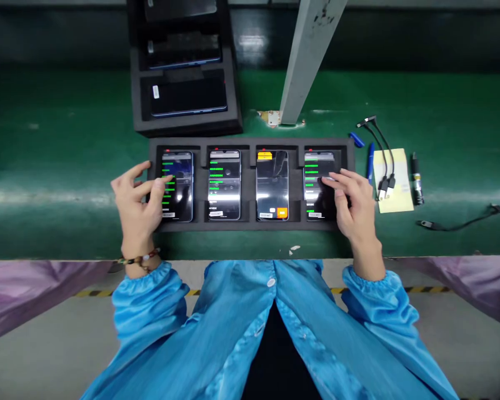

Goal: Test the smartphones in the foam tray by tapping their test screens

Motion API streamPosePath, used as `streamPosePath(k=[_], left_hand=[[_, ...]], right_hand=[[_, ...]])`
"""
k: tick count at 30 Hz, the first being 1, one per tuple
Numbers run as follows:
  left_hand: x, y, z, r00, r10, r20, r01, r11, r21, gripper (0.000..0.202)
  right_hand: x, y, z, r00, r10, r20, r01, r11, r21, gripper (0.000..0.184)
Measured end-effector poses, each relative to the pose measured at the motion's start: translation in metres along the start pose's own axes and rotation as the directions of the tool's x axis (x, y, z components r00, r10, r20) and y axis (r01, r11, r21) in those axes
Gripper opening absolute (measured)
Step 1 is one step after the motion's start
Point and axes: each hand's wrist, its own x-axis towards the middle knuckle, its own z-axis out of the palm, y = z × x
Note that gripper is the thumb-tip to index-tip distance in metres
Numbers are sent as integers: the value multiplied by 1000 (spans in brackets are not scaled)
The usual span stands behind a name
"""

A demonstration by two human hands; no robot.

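A black foam tray [250, 144] lies on the green belt and holds several lit phones side by side. My left hand [139, 200] rests at the tray's left end, fingers spread, thumb touching the screen of the leftmost phone [178, 186]. My right hand [352, 203] lies over the rightmost phone [316, 178], fingers stretched out onto its screen. Between them sit a phone with green lines [224, 185] and a phone with yellow and orange patches [272, 185]. Neither hand holds anything.
A second black foam tray [233, 114] with dark phones stands behind. A grey post [304, 61] rises from the belt. Right of the tray lie blue pens [370, 158], a yellow note [395, 183] under black cables [385, 161], a small dark cylinder [416, 178] and another cable [458, 222].
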Motion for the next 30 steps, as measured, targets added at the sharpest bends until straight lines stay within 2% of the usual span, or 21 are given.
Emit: streamPosePath(k=[6,11,19,24,27,30], left_hand=[[2,3,1,1000,5,2,-5,1000,19,42],[-2,12,0,996,71,-60,-69,997,39,41],[-10,15,2,986,39,-162,-31,998,49,34],[-13,15,1,987,111,-117,-106,993,47,31],[-13,17,0,991,79,-109,-73,996,58,33],[-12,18,0,993,46,-112,-38,997,71,34]], right_hand=[[0,0,-1,1000,5,11,-5,1000,7,42],[-4,0,-2,999,-25,-43,27,998,53,40],[-11,3,-1,995,-50,-84,54,998,45,38],[-13,8,-2,995,-59,-81,64,996,63,36],[-12,10,-3,998,-34,-46,35,999,8,35],[-10,2,-1,998,-49,-28,48,997,-62,32]])
